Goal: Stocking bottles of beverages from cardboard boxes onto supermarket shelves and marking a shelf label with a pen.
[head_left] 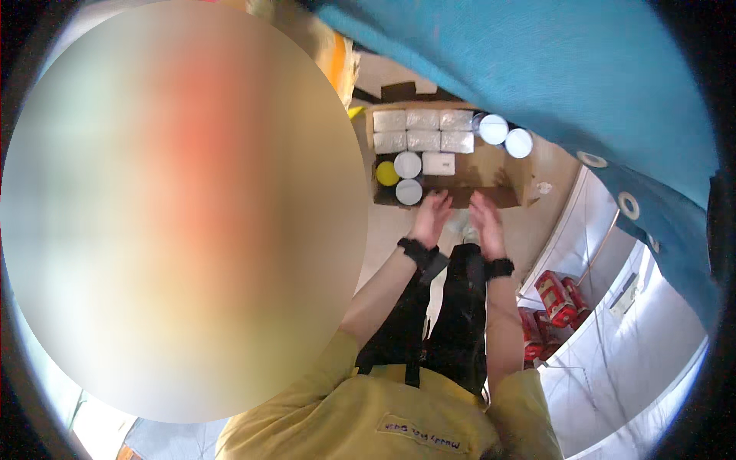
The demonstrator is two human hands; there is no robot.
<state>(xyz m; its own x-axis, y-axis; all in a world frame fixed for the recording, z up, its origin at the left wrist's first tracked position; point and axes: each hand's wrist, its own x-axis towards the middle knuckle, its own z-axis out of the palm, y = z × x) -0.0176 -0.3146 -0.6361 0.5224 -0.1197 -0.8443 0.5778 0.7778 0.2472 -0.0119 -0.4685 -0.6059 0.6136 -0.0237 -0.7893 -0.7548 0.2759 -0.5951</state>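
In front of me sits an open cardboard carton point(512, 197). Two rows of silvery wrapped packs point(423, 120) fill its far left part. Nearer, on the left side, stand round containers with white lids point(408, 165) and a yellow-lidded one point(387, 173), with a small white box point(438, 163) beside them. Two more white-lidded containers point(506, 136) are at the far right corner. My left hand point(434, 217) and my right hand point(487, 220) are at the carton's near edge, fingers stretched out and palms facing, slightly blurred. Nothing shows between them; whether they touch the carton I cannot tell.
Blue fabric with metal eyelets point(629, 205) hangs across the upper right. Red packages point(556, 299) lie at the right beside a white curved surface point(621, 368). A large blurred oval hides the left side. My legs point(460, 314) are just below the carton.
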